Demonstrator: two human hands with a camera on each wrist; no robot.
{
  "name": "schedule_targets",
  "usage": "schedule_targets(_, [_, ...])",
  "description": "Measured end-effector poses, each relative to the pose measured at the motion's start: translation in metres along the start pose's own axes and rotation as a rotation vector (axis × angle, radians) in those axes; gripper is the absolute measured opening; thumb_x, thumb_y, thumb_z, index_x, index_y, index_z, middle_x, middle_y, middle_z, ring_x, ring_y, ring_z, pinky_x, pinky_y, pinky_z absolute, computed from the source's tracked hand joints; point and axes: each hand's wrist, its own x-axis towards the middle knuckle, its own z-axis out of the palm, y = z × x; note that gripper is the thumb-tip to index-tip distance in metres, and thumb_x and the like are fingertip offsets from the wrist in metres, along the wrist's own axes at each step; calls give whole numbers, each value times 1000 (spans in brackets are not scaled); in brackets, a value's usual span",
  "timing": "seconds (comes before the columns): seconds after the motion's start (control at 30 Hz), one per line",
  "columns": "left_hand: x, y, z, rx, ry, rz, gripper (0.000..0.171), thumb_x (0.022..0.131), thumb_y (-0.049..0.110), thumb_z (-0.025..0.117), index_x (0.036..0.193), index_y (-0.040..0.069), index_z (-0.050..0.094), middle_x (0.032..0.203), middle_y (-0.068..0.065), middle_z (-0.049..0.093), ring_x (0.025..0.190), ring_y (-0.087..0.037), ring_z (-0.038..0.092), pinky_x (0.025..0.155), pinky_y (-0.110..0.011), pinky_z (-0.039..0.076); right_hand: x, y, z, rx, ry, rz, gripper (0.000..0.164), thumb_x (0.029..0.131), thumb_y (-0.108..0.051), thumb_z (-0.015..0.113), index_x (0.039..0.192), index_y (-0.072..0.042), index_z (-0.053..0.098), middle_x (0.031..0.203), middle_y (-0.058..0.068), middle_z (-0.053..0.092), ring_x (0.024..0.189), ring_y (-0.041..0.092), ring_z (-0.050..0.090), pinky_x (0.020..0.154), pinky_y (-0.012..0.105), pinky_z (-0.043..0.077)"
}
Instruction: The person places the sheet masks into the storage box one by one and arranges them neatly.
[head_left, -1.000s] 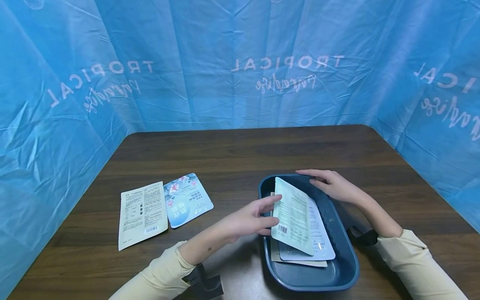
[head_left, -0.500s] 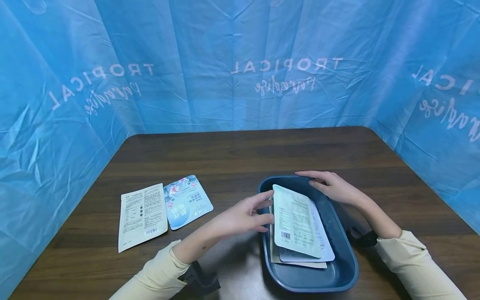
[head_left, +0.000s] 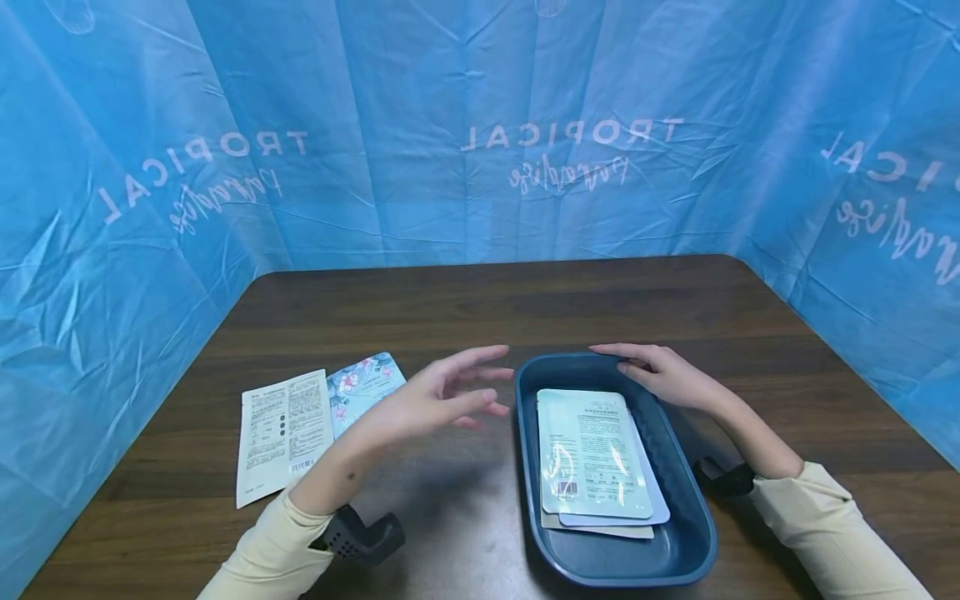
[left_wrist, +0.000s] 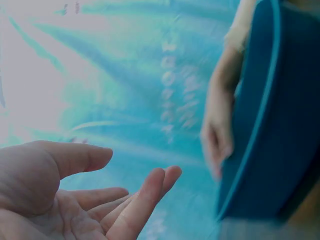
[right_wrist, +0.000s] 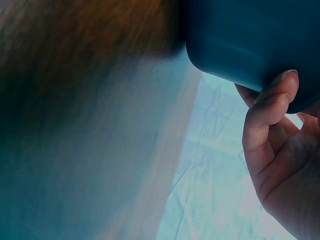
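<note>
A dark blue plastic bin [head_left: 678,517] stands on the table. In it lies a small stack of flat sachets that look like sheet mask packets, a pale green packet [head_left: 596,454] on top. A bluish-white packet [head_left: 654,487] and a cream packet [head_left: 637,532] show at its edges beneath. My left hand [head_left: 442,387] is in the air left of the bin, fingers spread, holding nothing. My right hand [head_left: 667,371] grips the bin's far right corner, thumb over the rim; the right wrist view shows curled fingers [right_wrist: 270,112] against the bin wall.
On the left of the wooden table [head_left: 480,308] lie a white printed packet [head_left: 277,429] and a blue floral packet [head_left: 360,387], the latter partly hidden by my left hand. A blue curtain [head_left: 420,125] with mirrored lettering surrounds the table's far and side edges.
My left hand has let go of the pale green packet and moved left, away from the bin. That packet has dropped flat onto the stack. My right hand has stayed at the rim.
</note>
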Motion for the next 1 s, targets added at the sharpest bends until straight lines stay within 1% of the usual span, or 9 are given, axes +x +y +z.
schedule_targets(0.17, [-25,5,-40,79,120,14,51,98,15,51,145,10,32,133,-15,50,102,-25,61,83,-43,48,-1,0,0,3,2,6,39,97,0,46,136,-1,47,132,17,50,118,33,49,92,52,39])
schedule_targets(0.27, [-42,4,-64,133,199,23,50,97,13,51,144,7,34,130,-17,52,101,-24,62,82,-43,48,-1,1,0,-1,2,10,39,97,0,46,136,-1,47,132,17,50,117,33,49,92,52,40])
schedule_targets(0.4, [-65,-5,-87,175,291,21,49,98,12,50,143,3,34,128,-23,51,100,-19,62,81,-36,50,0,2,0,-4,0,7,39,97,0,46,136,-1,47,132,16,50,117,33,49,92,52,40])
schedule_targets(0.47, [-76,-14,-97,190,329,-6,49,98,13,49,142,1,33,128,-26,50,100,-19,62,81,-34,50,0,3,1,-4,-1,5,39,97,0,46,135,-1,47,132,16,50,118,33,49,92,52,39])
schedule_targets(0.57, [-89,-29,-112,281,392,-84,52,98,17,51,142,-1,31,129,-27,48,105,-26,59,82,-37,49,1,4,1,-4,0,9,39,97,0,47,135,-2,48,132,15,51,118,32,49,92,52,39])
schedule_targets(0.67, [-102,-40,-129,466,464,-194,58,97,22,54,142,-6,29,127,-30,47,111,-39,52,84,-47,47,1,4,1,3,-2,14,39,97,-1,46,136,-2,47,132,16,50,118,33,49,93,52,39])
schedule_targets(0.77, [-116,-51,-146,622,501,-318,65,95,26,55,139,-12,26,126,-36,44,112,-49,44,82,-56,44,1,5,1,5,-3,15,39,97,-1,46,136,-2,47,133,16,50,118,33,48,93,52,39])
schedule_targets(0.87, [-123,-61,-159,704,490,-440,72,93,31,57,138,-16,23,128,-41,37,113,-54,39,81,-60,42,0,5,0,4,0,13,39,97,-1,47,136,-2,47,132,16,51,118,33,49,93,52,39])
schedule_targets(1.0, [-126,-75,-170,785,451,-555,81,89,32,61,135,-21,21,131,-45,26,117,-58,28,85,-65,35,0,6,0,2,2,14,39,97,-1,47,136,-2,47,132,16,51,118,33,49,93,53,39])
